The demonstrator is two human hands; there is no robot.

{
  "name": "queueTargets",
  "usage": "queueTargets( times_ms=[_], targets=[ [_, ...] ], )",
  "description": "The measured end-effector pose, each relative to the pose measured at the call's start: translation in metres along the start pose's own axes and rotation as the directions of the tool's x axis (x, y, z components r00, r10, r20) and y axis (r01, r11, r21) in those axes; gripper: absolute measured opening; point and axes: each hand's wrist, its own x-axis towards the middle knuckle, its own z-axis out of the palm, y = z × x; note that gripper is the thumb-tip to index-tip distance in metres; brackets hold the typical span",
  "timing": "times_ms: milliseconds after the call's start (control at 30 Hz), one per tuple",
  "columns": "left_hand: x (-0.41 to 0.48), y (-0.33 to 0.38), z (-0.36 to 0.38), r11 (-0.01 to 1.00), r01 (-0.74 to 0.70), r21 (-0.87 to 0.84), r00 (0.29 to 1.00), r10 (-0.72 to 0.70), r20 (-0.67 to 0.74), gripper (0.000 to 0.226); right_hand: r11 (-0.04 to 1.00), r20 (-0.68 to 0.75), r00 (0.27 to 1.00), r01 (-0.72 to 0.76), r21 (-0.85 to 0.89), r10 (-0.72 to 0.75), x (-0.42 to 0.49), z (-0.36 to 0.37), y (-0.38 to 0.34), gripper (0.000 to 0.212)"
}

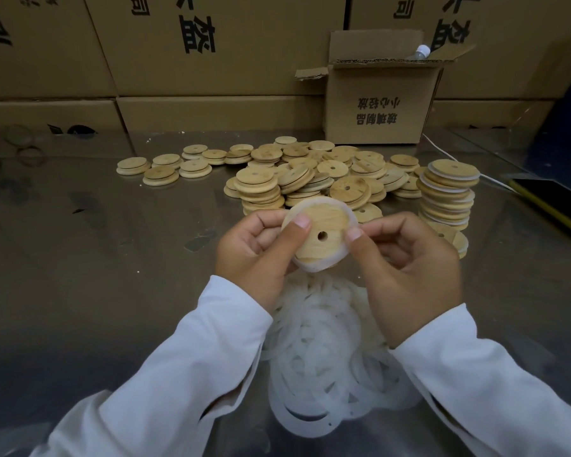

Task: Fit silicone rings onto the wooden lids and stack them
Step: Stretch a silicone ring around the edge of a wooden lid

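Two sleeves (178, 357) (475, 374), two hands (251, 255) (412, 268), one lid (323, 222)

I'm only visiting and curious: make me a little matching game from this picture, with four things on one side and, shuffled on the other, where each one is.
Things
1. wooden lid
2. heap of silicone rings
3. tall stack of ringed lids
4. open cardboard box

Places
A. at the back of the table, against the wall of cartons
B. gripped between the left hand and right hand
C. on the table nearest the person
D. at the right, beside the loose lids

Pairs: 1-B, 2-C, 3-D, 4-A
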Motion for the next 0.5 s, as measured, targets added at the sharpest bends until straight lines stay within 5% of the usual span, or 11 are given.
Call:
queueTargets(
  times_ms=[333,500],
  targets=[
    [0.0007,0.0065,-0.0047,0.968,-0.040,0.246,0.982,-0.007,0.190,0.041,0.984,0.126,0.990,0.087,-0.158,-0.067,0.0070,-0.0084,-0.0027,0.008],
    [0.0013,0.0057,-0.0079,0.951,-0.102,0.292,0.971,0.032,0.236,0.021,0.956,0.187,0.974,0.170,-0.241,-0.126,0.0034,-0.0075,-0.0040,0.007]
  ],
)
